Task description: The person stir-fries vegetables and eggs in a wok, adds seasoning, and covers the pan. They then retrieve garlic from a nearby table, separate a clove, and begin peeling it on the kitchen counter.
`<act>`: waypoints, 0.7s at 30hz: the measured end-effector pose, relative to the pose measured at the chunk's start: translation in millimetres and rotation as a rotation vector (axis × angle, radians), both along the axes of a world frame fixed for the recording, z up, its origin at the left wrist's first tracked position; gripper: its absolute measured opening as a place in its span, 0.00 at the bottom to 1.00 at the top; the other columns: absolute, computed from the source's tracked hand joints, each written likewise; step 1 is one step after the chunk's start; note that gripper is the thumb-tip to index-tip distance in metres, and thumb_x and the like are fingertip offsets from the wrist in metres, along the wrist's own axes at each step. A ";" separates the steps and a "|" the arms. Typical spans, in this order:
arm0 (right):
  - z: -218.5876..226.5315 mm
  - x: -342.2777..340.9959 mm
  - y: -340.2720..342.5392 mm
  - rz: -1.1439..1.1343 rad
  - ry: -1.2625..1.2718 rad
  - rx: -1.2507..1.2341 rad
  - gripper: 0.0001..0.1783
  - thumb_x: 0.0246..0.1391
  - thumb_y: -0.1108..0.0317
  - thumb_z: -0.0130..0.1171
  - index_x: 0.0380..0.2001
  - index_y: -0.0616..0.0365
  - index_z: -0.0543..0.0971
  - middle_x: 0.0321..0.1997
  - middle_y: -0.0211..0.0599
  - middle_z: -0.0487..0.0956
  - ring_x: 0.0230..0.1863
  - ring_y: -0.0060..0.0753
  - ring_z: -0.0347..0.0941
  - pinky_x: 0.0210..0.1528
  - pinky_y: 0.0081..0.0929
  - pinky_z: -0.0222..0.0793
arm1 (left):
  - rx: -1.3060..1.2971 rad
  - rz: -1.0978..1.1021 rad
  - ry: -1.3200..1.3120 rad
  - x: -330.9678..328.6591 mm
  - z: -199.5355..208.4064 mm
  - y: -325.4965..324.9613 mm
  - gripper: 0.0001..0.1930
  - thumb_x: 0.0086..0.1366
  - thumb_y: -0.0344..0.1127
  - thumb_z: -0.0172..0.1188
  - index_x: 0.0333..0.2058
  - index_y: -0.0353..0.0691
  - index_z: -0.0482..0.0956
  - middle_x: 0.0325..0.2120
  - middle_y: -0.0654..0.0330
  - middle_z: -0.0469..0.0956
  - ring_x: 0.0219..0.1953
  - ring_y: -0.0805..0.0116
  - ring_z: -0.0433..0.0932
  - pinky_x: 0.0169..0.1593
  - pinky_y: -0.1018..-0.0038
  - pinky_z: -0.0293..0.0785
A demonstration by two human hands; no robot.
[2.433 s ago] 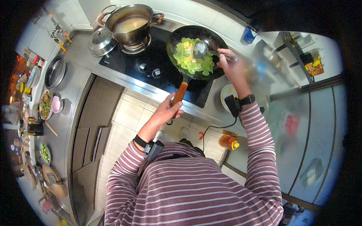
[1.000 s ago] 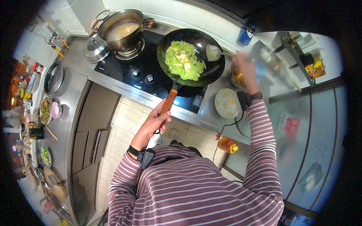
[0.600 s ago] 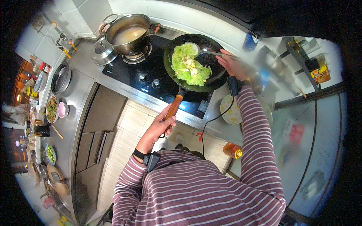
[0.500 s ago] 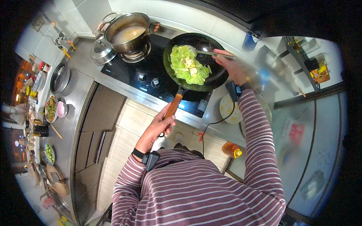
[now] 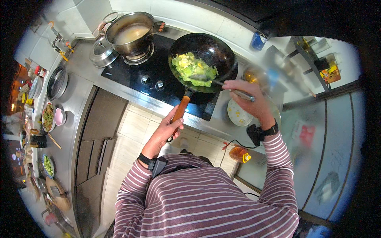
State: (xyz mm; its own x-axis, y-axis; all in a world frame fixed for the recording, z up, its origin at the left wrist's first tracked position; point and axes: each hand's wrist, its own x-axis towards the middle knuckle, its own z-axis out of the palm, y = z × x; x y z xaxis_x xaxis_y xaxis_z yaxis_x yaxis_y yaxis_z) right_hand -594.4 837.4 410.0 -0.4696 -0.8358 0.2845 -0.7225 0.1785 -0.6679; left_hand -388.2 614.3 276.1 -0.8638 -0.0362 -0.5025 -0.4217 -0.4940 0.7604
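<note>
Left hand (image 5: 164,129) grips the wok (image 5: 203,61) by its wooden handle, out past the tabletop (image 5: 222,129) edge over open floor; right hand (image 5: 248,97) clasps the spatula (image 5: 222,83), blade in the greens (image 5: 192,69). Pot (image 5: 131,33) sits just left; since half a second ago, the spatula has dipped lower into the wok.

The wok (image 5: 204,59) at upper centre is dark matt metal, its handle (image 5: 180,110) smooth orange-brown wood in the left hand (image 5: 164,133). The spatula (image 5: 222,84) in the right hand (image 5: 248,97) is shiny metal. The cooktop (image 5: 147,77) is glossy black glass. At upper left, the stockpot (image 5: 131,33) and lid (image 5: 102,55) are polished steel. The table (image 5: 77,93) on the left looks like brushed steel. The striped sleeves (image 5: 278,158) are soft knitted cloth.
</note>
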 end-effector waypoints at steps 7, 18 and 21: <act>-57.3 13.5 -21.8 -0.054 0.113 -0.004 0.15 0.52 0.78 0.60 0.44 0.54 0.80 0.48 0.44 0.81 0.49 0.46 0.78 0.51 0.32 0.73 | 0.002 -0.003 0.005 0.2 -0.5 0.5 0.37 0.68 0.34 0.57 0.71 0.53 0.49 0.25 0.64 0.72 0.16 0.80 0.65 0.19 0.82 0.61; -54.7 -46.0 1.5 -0.595 0.059 -0.071 0.07 0.58 0.67 0.60 0.36 0.58 0.81 0.30 0.40 0.80 0.31 0.27 0.75 0.36 0.28 0.71 | -0.021 -0.009 -0.018 0.2 1.7 0.0 0.37 0.68 0.34 0.57 0.71 0.55 0.49 0.26 0.64 0.72 0.16 0.79 0.66 0.18 0.82 0.61; -50.8 -84.5 22.8 -0.825 0.364 -0.016 0.14 0.58 0.59 0.59 0.25 0.58 0.79 0.12 0.40 0.73 0.13 0.23 0.64 0.23 0.26 0.66 | -0.010 -0.009 -0.034 0.1 0.4 -0.3 0.37 0.68 0.34 0.57 0.71 0.55 0.49 0.25 0.65 0.72 0.16 0.80 0.66 0.18 0.82 0.61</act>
